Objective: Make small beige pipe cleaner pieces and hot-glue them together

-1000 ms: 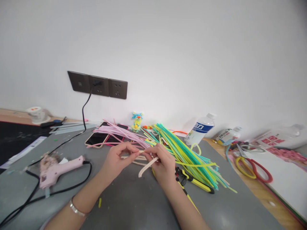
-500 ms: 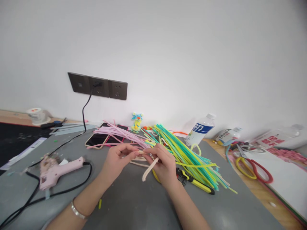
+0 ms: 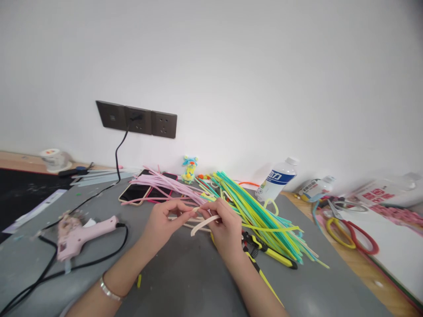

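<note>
Soft light brightens the wall (image 3: 251,75); edges blur.

Pinching a cream fuzzy stem (image 3: 203,224) with left hand (image 3: 168,219) and right hand (image 3: 227,230) (wearing a bracelet (image 3: 109,289) on the left), holding it near yellow-and-green stems (image 3: 264,220)

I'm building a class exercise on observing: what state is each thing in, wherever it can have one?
Left hand, fingers pinched on pale pipe cleaner
Right hand, fingers bent, also gripping it
Pale pipe cleaner, loose end curved
Glue gun, lying on its side
Plug, in wall socket
Pliers, handles spread, partly hidden
Phones, lying flat, screens dark
Blue-labelled bottle, capped
Scissors, lying down, blade opening unclear
</note>
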Demonstrator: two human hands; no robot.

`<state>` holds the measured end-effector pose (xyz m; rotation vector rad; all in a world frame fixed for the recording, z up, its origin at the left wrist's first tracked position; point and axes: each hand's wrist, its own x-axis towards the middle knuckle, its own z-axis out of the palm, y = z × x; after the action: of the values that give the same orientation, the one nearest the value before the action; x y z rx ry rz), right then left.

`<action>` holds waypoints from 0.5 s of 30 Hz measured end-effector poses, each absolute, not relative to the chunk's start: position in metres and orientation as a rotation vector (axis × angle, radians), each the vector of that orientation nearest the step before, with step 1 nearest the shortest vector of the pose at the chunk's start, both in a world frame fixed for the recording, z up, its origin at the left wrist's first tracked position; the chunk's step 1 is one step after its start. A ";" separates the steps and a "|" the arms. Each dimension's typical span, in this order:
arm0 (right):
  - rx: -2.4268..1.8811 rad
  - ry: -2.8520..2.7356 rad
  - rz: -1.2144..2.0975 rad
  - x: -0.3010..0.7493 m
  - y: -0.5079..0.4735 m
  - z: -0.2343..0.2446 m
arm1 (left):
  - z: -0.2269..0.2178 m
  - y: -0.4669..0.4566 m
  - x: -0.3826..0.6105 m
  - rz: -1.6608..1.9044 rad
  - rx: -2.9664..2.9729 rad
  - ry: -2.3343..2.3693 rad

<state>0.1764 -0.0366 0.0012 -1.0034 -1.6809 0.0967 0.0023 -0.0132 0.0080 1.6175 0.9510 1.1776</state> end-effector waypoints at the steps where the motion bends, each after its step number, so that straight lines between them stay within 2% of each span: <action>1: -1.005 -1.684 0.093 0.177 -0.036 0.001 | 0.007 -0.012 0.002 1.171 1.614 0.948; 15: -0.980 -1.770 0.109 0.182 -0.031 0.004 | 0.007 -0.009 0.001 1.137 1.541 0.935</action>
<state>0.1817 -0.0307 0.0042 -0.9805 -1.7696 0.1091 0.0009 -0.0094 0.0065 1.5413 0.9347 1.1373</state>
